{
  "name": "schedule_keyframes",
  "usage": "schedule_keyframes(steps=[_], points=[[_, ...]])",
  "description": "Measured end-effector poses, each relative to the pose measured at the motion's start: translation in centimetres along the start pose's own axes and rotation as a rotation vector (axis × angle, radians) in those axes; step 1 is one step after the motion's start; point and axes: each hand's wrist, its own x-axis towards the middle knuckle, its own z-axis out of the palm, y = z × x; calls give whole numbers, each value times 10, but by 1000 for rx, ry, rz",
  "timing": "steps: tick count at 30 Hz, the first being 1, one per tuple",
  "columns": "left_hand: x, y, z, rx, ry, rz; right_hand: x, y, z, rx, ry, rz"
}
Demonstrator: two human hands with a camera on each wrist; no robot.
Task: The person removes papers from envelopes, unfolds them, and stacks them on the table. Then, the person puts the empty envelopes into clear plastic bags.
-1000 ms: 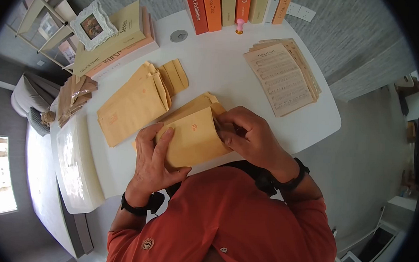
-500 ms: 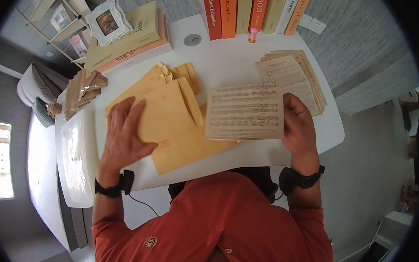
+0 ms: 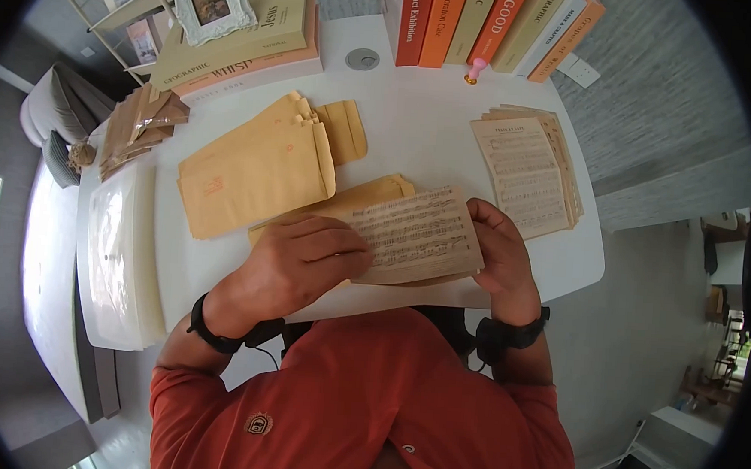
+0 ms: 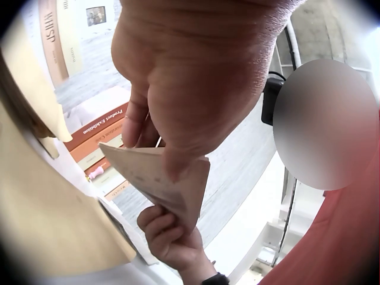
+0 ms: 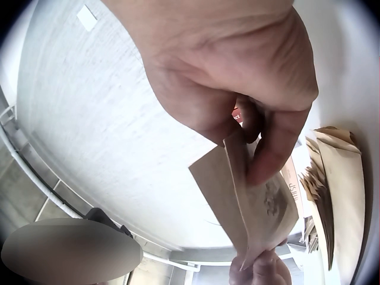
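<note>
A few sheets of printed sheet music (image 3: 423, 237), tan and held together, are lifted near the table's front edge. My right hand (image 3: 505, 258) pinches their right end between thumb and fingers. At the left end my left hand (image 3: 305, 260) holds them, its thumb and fingertips meeting the paper in the left wrist view. Seen from the right wrist, the sheets (image 5: 270, 208) stand slightly apart along one edge. Beneath the sheets and my left hand lies a yellow kraft envelope (image 3: 387, 188), partly hidden.
A stack of kraft envelopes (image 3: 255, 171) lies left of centre on the white table (image 3: 416, 125). More sheet music (image 3: 525, 171) is piled at right. Books (image 3: 448, 24), a pink-handled stamp (image 3: 476, 69) and a picture frame (image 3: 210, 8) stand behind. Clear plastic sleeves (image 3: 120, 258) lie at left.
My right hand has drawn the sheet music out of the envelope. My left hand has left the envelope and moved right onto the sheets' left end.
</note>
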Motion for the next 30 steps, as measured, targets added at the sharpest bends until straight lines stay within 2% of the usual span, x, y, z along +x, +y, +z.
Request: schedule_keyframes(steps=[6, 8, 10, 12, 13, 16, 18, 20, 21, 24, 27, 29, 30], points=[[-5, -15, -9, -644, 25, -239, -1, 0, 7, -87, 27, 68], [0, -3, -6, -827, 216, -602, 0, 0, 5, -23, -37, 81], [1, -2, -4, -734, 303, -643, 0, 1, 1, 49, -63, 89], [-4, -11, -4, -371, 286, -354, 1, 2, 0, 126, -61, 91], [-6, -9, -9, -408, 126, -201, 2, 2, 1, 117, -16, 83], [8, 21, -24, -154, -115, -99, -1, 5, 8, 88, 102, 47], [9, 20, -23, -31, -81, -11, -4, 3, 20, 62, 153, -7], [-2, 4, -14, 15, -53, 41, 1, 10, 3, 157, 8, 36], [-4, 4, -12, -27, -26, 23, 1, 14, -6, 204, -63, 55], [-4, 6, -11, -154, 32, -45, 0, 15, -3, 233, -117, 46], [-5, 3, -17, -271, 67, -129, -4, 13, 15, 174, -13, 3], [-6, 0, -16, -353, 124, -184, -6, 18, 7, 190, -38, 1], [-7, -1, -15, -432, 172, -267, -6, 20, 4, 199, -51, 1]])
